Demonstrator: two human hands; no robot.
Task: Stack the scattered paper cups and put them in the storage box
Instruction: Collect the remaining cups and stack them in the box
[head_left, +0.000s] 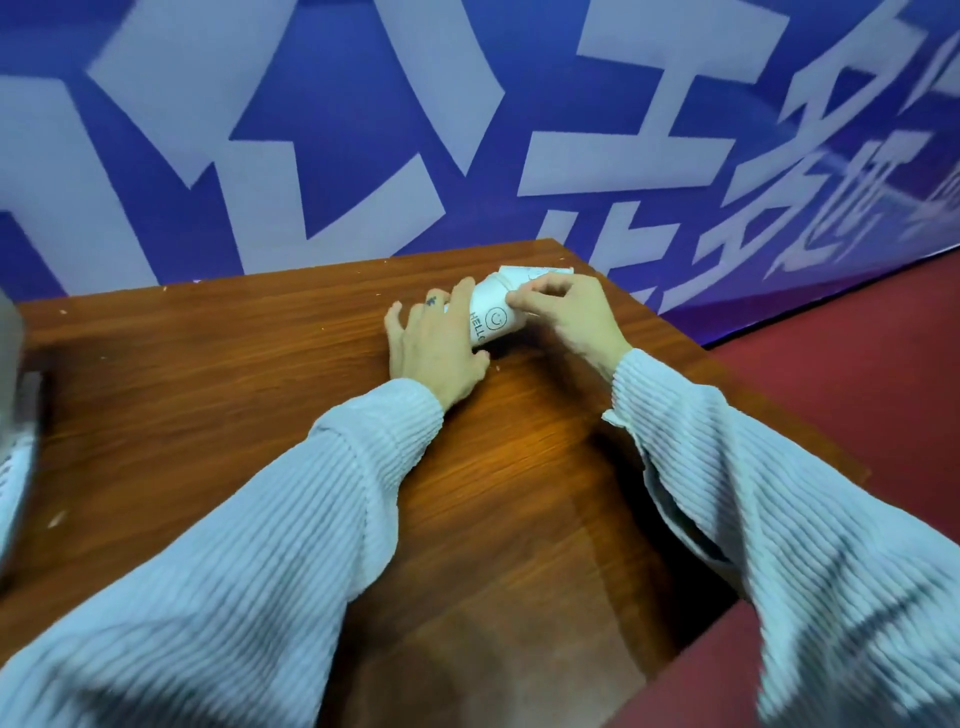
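A white paper cup (491, 317) printed with a smiley and "HELLO" lies on its side at the far right of the wooden table (260, 395). My left hand (436, 345) holds it from the left, fingers curled round its body. My right hand (566, 312) pinches the rim end of the cup from the right. A second white cup (535, 271) shows just behind my right hand's fingers, partly hidden; whether it is nested with the first I cannot tell. The storage box is not clearly in view.
A grey object (15, 395) sits blurred at the left edge of the table. A blue banner (363, 130) with large white characters stands right behind the table. Red carpet (857, 374) lies to the right, past the table's edge.
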